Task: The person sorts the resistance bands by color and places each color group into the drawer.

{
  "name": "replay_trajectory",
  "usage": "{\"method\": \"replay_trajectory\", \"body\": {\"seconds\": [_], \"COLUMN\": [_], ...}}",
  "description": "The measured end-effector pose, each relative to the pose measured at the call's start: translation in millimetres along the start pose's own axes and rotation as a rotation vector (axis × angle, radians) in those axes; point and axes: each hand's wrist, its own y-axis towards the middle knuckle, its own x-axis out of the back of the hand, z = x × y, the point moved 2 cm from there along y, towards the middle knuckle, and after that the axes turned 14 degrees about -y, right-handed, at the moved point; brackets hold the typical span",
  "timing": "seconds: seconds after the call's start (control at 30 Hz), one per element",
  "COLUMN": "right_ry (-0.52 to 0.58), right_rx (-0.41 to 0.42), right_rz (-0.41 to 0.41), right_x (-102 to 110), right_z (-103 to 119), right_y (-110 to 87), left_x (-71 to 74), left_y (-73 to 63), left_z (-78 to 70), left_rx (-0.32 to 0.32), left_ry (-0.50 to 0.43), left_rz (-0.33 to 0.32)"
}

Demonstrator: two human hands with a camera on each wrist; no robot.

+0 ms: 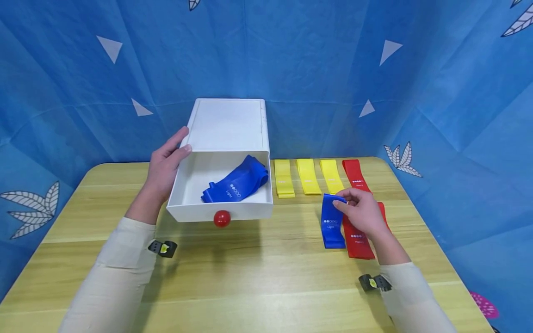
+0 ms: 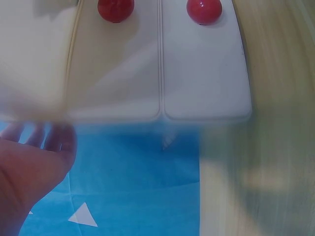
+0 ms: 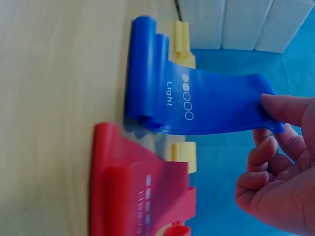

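My right hand point(image 1: 363, 210) pinches the upper end of a blue resistance band point(image 1: 331, 224) marked "Light" between thumb and fingers. In the right wrist view the band's folded far end point(image 3: 142, 69) hangs near the wooden table. My left hand point(image 1: 162, 171) rests against the left side of a white drawer cabinet point(image 1: 229, 125), its fingers fairly straight. The cabinet's top drawer point(image 1: 250, 211), with a red knob point(image 1: 222, 218), is pulled out. Inside it lies another blue band point(image 1: 237, 182), also marked "Light". The left wrist view shows closed lower drawers point(image 2: 115, 73) with red knobs point(image 2: 204, 11).
Three folded yellow bands point(image 1: 308, 175) lie in a row right of the cabinet. Red bands, one at the back point(image 1: 356, 173) and others point(image 1: 359, 247) partly under my right hand, lie at the table's right. A blue patterned cloth point(image 1: 325, 69) hangs behind the table point(image 1: 250, 286).
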Motion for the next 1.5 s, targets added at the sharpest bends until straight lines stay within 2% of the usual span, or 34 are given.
{"method": "replay_trajectory", "body": {"seconds": [0.33, 0.63, 0.93, 1.33, 1.5], "right_ry": [0.062, 0.147, 0.237, 0.463, 0.633], "right_rx": [0.022, 0.067, 0.093, 0.181, 0.23], "right_rz": [-0.059, -0.083, -0.181, -0.316, -0.34], "right_x": [13, 22, 40, 70, 78], "right_z": [18, 34, 61, 113, 135], "right_y": [-6.2, -0.3, 3.8, 7.6, 11.3], "left_x": [0.6, 0.7, 1.3, 0.5, 0.1], "left_y": [-0.6, -2.3, -1.5, -0.2, 0.1], "left_z": [1.1, 1.2, 1.2, -0.3, -0.9], "left_rx": [0.017, 0.027, 0.013, 0.018, 0.016], "left_ry": [0.002, 0.006, 0.005, 0.008, -0.002], "left_rz": [-0.003, -0.011, -0.009, -0.008, -0.008]}}
